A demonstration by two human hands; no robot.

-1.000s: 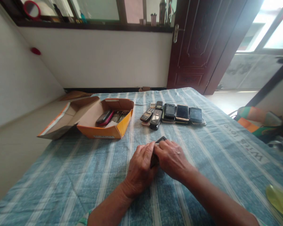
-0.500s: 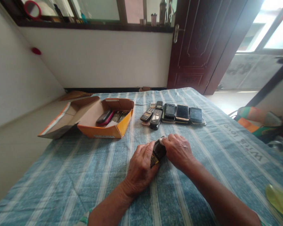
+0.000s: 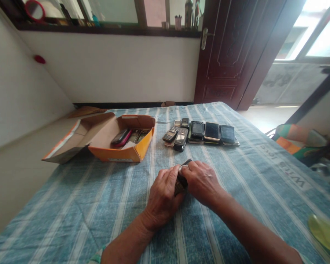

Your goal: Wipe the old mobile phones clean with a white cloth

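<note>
My left hand and my right hand meet over the striped cloth, both closed round a small dark mobile phone. The phone lies between the palms, mostly hidden; only its dark far end and a strip of its side show. My right fingers press on its upper end. Beyond the hands lies a row of several old mobile phones. An open orange cardboard box with more phones inside stands to the left.
A blue striped cloth covers the table. The box lid hangs out to the left. A dark wooden door stands behind. A green object lies at the right edge, and coloured fabric beside the table.
My right hand slid back toward me over the phone, covering more of it than half a second ago. My left hand stayed in place.
</note>
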